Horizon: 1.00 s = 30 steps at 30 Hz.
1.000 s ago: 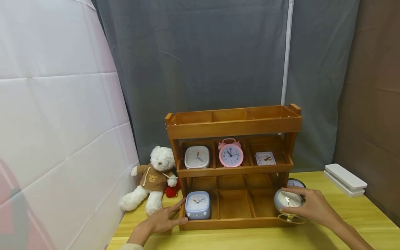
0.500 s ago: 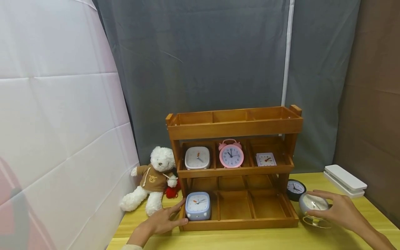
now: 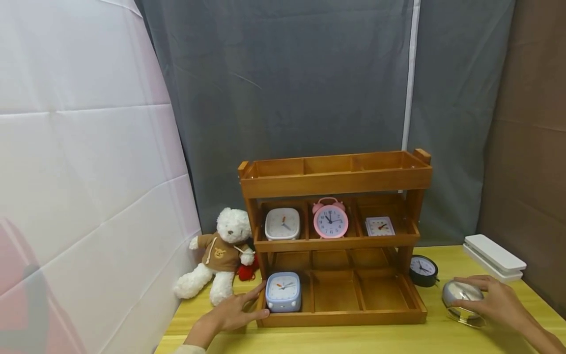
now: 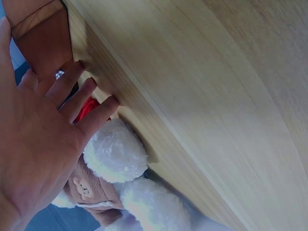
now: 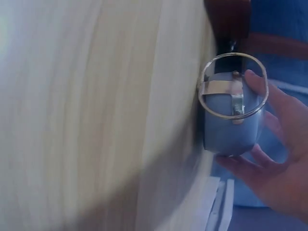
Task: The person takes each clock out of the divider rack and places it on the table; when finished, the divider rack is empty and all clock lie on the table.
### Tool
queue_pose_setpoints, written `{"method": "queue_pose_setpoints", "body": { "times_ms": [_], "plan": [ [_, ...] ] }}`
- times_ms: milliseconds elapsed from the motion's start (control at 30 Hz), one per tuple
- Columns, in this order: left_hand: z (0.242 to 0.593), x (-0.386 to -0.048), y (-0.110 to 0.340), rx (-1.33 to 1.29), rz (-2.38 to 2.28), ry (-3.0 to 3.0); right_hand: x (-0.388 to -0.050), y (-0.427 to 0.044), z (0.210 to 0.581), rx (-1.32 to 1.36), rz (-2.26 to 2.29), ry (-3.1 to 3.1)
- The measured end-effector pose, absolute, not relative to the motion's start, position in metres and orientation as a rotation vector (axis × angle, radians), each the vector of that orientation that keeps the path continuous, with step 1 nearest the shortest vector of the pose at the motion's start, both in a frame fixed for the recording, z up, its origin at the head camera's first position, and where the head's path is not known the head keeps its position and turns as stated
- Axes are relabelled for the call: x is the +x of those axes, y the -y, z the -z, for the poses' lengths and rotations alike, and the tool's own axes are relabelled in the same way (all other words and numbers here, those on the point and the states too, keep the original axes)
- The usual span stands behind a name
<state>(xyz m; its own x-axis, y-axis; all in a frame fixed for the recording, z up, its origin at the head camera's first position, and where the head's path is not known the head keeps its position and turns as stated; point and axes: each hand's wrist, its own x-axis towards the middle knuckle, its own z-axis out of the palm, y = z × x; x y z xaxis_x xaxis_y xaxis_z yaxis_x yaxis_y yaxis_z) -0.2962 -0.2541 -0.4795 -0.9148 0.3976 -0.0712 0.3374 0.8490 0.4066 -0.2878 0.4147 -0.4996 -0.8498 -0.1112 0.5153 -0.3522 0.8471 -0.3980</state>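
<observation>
In the head view my right hand [image 3: 499, 302] pinches a round grey-blue clock [image 3: 462, 293] between thumb and fingers, right of the wooden shelf [image 3: 340, 318]. A gold ring stand [image 5: 211, 62] shows on the clock in the right wrist view. My left hand [image 3: 230, 312] touches the shelf's lower left corner, its fingers spread in the left wrist view. Beside those fingers, in the bottom left compartment, sits a blue square clock [image 3: 283, 292]. The middle tier holds a white clock [image 3: 282, 223], a pink twin-bell alarm clock [image 3: 330, 221] and a small square clock [image 3: 380, 226].
A black round clock [image 3: 423, 270] lies on the yellow wood-grain table [image 3: 353, 339] against the shelf's right side. Farther right is a white flat object [image 3: 494, 253]. A white teddy bear [image 3: 223, 253] in a brown top leans at the left, with something red [image 3: 247, 270] behind it.
My right hand has carried the round clock from the shelf's lower right corner rightward over the table, uncovering the black clock. My left hand stays at the shelf corner.
</observation>
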Motion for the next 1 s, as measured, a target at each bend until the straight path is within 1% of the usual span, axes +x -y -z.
{"method": "queue_pose_setpoints", "body": {
  "times_ms": [133, 233, 367, 767, 1000],
  "plan": [
    [0.479, -0.295, 0.255, 0.573, -0.588, -2.875, -0.297, -0.423, 0.500, 0.329, -0.761, 2.566],
    [0.478, -0.295, 0.255, 0.570, -0.598, -2.872, -0.305, -0.428, 0.499, 0.266, -0.794, 2.608],
    [0.477, -0.294, 0.255, 0.570, -0.609, -2.867, -0.316, -0.434, 0.500, 0.233, -0.740, 2.604],
    [0.477, -0.294, 0.252, 0.567, -0.595, -2.874, -0.354, -0.446, 0.491, 0.392, -0.710, 2.590],
    [0.475, -0.293, 0.251, 0.563, -0.596, -2.870, -0.364, -0.444, 0.486, 0.371, -0.714, 2.679]
  ]
}}
